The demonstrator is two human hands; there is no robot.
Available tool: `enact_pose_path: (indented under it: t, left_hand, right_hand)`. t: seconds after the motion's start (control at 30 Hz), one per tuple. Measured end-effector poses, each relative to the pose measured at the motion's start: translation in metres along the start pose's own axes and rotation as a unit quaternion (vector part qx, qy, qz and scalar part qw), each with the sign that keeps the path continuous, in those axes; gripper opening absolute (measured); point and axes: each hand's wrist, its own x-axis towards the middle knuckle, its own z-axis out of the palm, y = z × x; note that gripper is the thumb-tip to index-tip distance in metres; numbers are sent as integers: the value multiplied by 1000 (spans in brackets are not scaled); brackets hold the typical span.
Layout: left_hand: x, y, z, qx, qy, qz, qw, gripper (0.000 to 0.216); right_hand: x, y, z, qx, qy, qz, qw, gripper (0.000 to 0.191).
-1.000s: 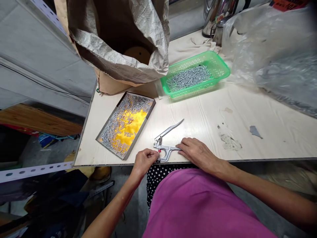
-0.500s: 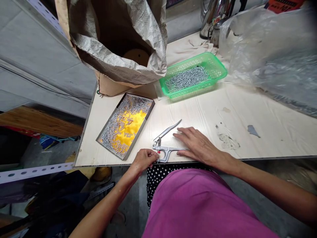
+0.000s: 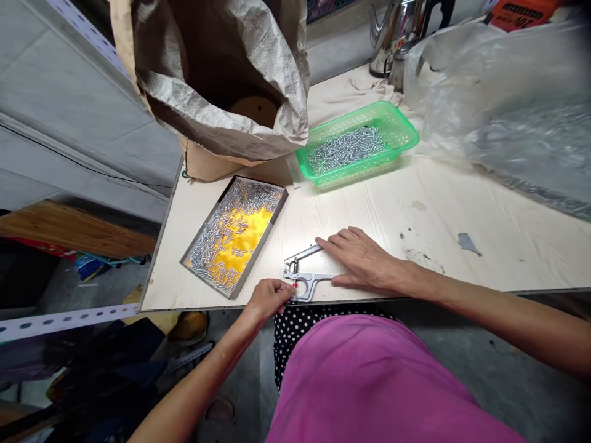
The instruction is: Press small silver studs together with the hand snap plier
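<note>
Grey hand-press pliers (image 3: 314, 278) with a coil spring between their arms lie flat at the table's front edge. My right hand (image 3: 364, 258) wraps round their two handles, fingers on the upper one and thumb on the lower. My left hand (image 3: 272, 296) is closed in a pinch at the jaw end, beside a small red part; whatever sits between its fingertips is too small to make out. Left of the pliers, a shallow metal tray (image 3: 273, 229) with a yellow bottom holds many small silvery spring-like pieces (image 3: 207, 249).
Behind the pliers stands a green plastic basket (image 3: 401, 132) of small silvery pieces. A large open paper sack (image 3: 221, 132) rises at the back left. A clear plastic bag (image 3: 512, 117) covers the right side, with a metal kettle (image 3: 392, 37) beyond it.
My right hand has closed on the pliers' handles, and the upper handle has swung down toward the lower one. My left hand stays pinched at the jaw.
</note>
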Motion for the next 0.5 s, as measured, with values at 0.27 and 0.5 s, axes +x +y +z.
enact_pose_path:
  t: [0.27,0.5]
  left_hand:
    - [-5,-4,1,97,20,17,995,34]
    - [-18,15,29,402,190,309,841,25]
  right_hand:
    - [-9,-3,16,27,21,-31,999,63]
    - [-13,-9,18,38,34,-20,999,57]
